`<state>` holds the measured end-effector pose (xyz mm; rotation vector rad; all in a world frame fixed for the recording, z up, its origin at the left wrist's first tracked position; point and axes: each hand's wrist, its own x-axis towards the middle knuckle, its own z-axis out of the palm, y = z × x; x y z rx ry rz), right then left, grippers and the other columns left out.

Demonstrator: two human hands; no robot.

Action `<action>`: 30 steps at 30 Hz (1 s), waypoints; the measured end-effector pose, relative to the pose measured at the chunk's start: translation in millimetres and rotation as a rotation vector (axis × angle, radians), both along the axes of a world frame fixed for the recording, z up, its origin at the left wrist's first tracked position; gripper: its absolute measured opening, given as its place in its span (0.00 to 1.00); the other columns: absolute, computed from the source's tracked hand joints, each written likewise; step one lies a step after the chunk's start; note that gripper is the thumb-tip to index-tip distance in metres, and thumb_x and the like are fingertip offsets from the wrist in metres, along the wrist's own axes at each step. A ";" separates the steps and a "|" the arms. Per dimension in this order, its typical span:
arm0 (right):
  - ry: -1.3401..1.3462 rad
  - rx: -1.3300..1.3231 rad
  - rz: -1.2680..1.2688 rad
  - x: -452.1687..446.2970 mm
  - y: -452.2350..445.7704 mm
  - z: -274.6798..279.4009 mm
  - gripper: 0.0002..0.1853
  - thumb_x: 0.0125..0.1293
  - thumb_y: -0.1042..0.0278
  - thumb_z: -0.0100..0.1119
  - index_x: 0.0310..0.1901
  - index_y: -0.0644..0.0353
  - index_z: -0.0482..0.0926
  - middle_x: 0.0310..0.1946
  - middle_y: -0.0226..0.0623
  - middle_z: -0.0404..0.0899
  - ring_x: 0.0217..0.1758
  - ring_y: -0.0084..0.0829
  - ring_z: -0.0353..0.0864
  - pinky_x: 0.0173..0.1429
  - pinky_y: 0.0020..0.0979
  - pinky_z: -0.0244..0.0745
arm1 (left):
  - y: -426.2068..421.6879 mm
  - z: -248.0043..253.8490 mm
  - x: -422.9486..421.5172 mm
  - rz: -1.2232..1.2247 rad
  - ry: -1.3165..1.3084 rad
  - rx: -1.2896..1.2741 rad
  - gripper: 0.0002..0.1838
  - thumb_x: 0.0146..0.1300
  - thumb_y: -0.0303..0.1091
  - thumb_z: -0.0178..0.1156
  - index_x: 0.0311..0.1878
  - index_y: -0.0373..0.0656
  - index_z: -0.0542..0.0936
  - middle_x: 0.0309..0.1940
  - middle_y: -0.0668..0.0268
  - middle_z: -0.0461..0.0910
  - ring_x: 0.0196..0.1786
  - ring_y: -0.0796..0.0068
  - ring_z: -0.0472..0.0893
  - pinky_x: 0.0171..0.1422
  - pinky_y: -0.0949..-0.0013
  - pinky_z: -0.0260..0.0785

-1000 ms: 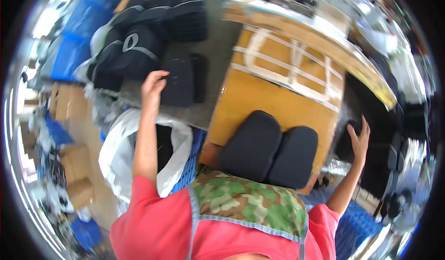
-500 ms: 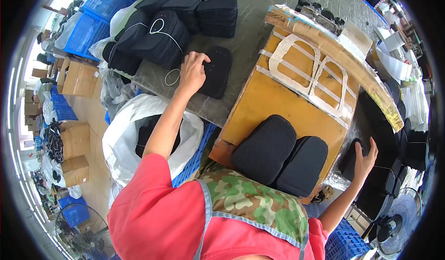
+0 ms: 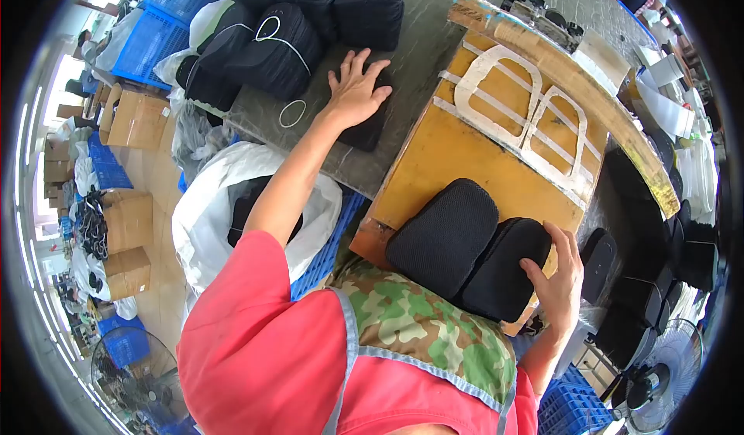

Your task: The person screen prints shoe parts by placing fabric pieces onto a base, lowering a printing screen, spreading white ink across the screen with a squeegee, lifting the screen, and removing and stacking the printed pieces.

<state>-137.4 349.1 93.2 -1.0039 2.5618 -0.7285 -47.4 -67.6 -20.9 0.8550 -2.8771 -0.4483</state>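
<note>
My left hand is open, its fingers spread over a flat black rounded pad on the grey table, covering most of it. A white elastic band lies beside that pad. My right hand is at the right edge of a black mesh pad on the yellow board. Its thumb rests on the pad and its fingers stand apart along the edge. Another black mesh pad lies directly to the left. Two pale outline frames are fixed with strips on the board.
Banded stacks of black pads stand at the table's far left. A curved wooden bar borders the board. One black pad lies right of my right hand. A white bag hangs open at the left, and a fan stands low right.
My right hand has moved left from the loose pad at the right to the right-hand pad on the board. My left hand has shifted right and spread its fingers over the table pad.
</note>
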 end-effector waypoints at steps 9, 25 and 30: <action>0.012 -0.037 0.071 -4.6 2.1 -4.6 0.33 0.45 0.78 0.68 0.58 0.63 0.73 0.51 0.47 0.75 0.57 0.48 0.75 0.62 0.41 0.69 | 16.4 -0.9 87.7 -0.224 0.157 -0.177 0.34 0.53 0.38 0.68 0.65 0.55 0.69 0.72 0.53 0.56 0.74 0.45 0.54 0.73 0.45 0.51; 0.295 0.013 0.163 7.3 -5.4 5.2 0.28 0.49 0.65 0.75 0.52 0.65 0.78 0.49 0.50 0.77 0.51 0.48 0.78 0.51 0.42 0.78 | 18.8 -49.3 96.2 -0.200 0.285 -0.227 0.34 0.63 0.49 0.60 0.72 0.56 0.64 0.74 0.49 0.51 0.75 0.41 0.51 0.76 0.43 0.50; 0.295 0.044 0.115 8.0 -8.6 9.0 0.23 0.49 0.65 0.75 0.46 0.64 0.79 0.45 0.49 0.78 0.46 0.46 0.79 0.48 0.42 0.77 | 21.1 -34.7 97.3 -0.128 0.289 -0.317 0.35 0.61 0.49 0.62 0.71 0.53 0.65 0.73 0.48 0.54 0.75 0.42 0.52 0.73 0.37 0.47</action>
